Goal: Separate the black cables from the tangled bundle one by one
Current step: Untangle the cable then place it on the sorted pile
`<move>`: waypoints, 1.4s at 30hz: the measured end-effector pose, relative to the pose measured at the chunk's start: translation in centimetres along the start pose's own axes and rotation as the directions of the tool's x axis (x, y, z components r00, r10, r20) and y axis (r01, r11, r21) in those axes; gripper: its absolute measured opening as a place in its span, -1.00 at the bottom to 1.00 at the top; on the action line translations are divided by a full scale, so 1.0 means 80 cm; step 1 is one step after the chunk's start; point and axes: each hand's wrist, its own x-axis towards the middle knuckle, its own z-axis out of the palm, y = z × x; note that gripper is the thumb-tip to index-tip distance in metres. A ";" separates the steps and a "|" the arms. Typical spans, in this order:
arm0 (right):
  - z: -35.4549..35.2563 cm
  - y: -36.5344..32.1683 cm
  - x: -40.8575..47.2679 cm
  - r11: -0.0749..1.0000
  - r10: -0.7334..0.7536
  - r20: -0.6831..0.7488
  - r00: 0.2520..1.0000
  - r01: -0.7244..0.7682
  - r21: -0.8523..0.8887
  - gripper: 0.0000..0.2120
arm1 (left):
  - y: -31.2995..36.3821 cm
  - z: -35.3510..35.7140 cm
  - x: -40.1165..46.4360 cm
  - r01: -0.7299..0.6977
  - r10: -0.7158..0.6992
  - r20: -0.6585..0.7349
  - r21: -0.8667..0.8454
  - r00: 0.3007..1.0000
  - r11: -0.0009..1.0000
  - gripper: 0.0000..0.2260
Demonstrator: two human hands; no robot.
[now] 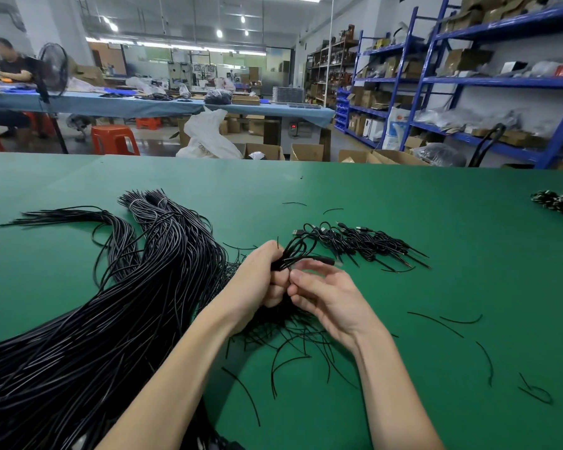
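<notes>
- A big tangled bundle of long black cables lies on the left of the green worktop. It runs from the near left edge up toward the middle.
- The far tips of the bundle fan out, with bare green behind them up to the far edge.
- The left hand is just right of the bundle. Its fingers are curled tight round a small looped cable.
- The right hand touches the left hand. Its fingers are loosely bent and the tips pinch at the same cable.
- Under both hands lies a messy heap of thin black strands.
- Just behind the hands is a row of short sorted cables with plugs.
- Right of the hands the green is mostly open, with a few loose cut bits well apart.
- At the far right edge sits another small pile of cables.
</notes>
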 end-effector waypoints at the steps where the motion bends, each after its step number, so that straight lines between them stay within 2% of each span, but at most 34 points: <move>1: -0.001 -0.001 -0.001 1.000 -0.002 0.001 1.000 0.002 0.014 -0.66 | 0.000 0.000 0.000 0.024 -0.022 0.028 -0.048 0.999 0.999 -0.74; 6: -0.008 -0.005 -0.010 0.987 0.051 0.068 0.996 -0.061 0.151 -0.74 | 0.008 -0.007 -0.007 0.070 -0.035 0.184 -0.183 0.982 0.981 -0.73; 9: -0.014 -0.008 -0.012 0.996 0.051 0.082 0.995 -0.057 0.075 -0.70 | 0.016 -0.013 -0.015 0.091 -0.055 0.278 -0.121 0.959 0.988 -0.77; 11: -0.018 -0.012 -0.014 0.998 0.063 0.122 0.991 -0.061 -0.016 -0.67 | 0.022 -0.019 -0.021 0.094 -0.088 0.355 0.002 0.931 0.996 -0.78; 13: -0.024 -0.020 -0.016 0.991 0.094 0.173 0.980 -0.075 -0.112 -0.70 | 0.032 -0.025 -0.028 0.056 -0.137 0.440 0.193 0.887 0.980 -0.76; 16: -0.029 -0.037 -0.021 0.936 0.099 0.295 0.950 0.011 -0.351 -0.62 | 0.049 -0.026 -0.037 -0.068 -0.215 0.528 0.466 0.822 0.882 -0.69; 18: -0.026 -0.048 -0.021 0.844 0.089 0.324 0.942 0.101 -0.526 -0.60 | 0.057 -0.022 -0.038 -0.152 -0.257 0.534 0.605 0.805 0.782 -0.72; 21: -0.013 -0.060 -0.016 0.588 -0.049 0.268 0.962 0.245 -0.771 -0.58 | 0.063 -0.017 -0.036 -0.250 -0.236 0.473 0.752 0.849 0.610 -0.83; 23: -0.001 -0.059 -0.011 0.421 -0.245 0.226 0.943 0.314 -0.851 -0.60 | 0.065 -0.017 -0.033 -0.306 -0.098 0.400 0.818 0.911 0.487 -0.85; 25: 0.008 -0.051 -0.007 0.338 -0.437 0.201 0.877 0.367 -0.866 -0.61 | 0.063 -0.018 -0.029 -0.339 0.095 0.330 0.841 0.939 0.421 -0.87; 27: 0.016 -0.043 -0.002 0.341 -0.557 0.171 0.812 0.412 -0.845 -0.63 | 0.057 -0.016 -0.026 -0.363 0.248 0.280 0.837 0.927 0.410 -0.89; 30: 0.022 -0.034 0.005 0.354 -0.663 0.128 0.737 0.459 -0.815 -0.66 | 0.049 -0.009 -0.021 -0.385 0.387 0.213 0.808 0.897 0.446 -0.89; 33: 0.028 -0.024 0.007 0.301 -0.748 0.129 0.650 0.507 -0.807 -0.62 | 0.046 -0.007 -0.018 -0.360 0.466 0.096 0.775 0.880 0.520 -0.88; 35: 0.029 -0.019 0.008 0.281 -0.778 0.138 0.613 0.536 -0.796 -0.60 | 0.045 -0.006 -0.017 -0.326 0.457 0.028 0.739 0.889 0.589 -0.89; 37: 0.028 -0.015 0.009 0.312 -0.776 0.134 0.617 0.559 -0.768 -0.61 | 0.043 -0.007 -0.015 -0.286 0.434 -0.028 0.716 0.900 0.637 -0.92; 42: 0.024 -0.011 0.007 0.472 -0.732 0.083 0.676 0.591 -0.655 -0.67 | 0.034 -0.003 -0.010 -0.245 0.452 -0.149 0.672 0.880 0.699 -0.95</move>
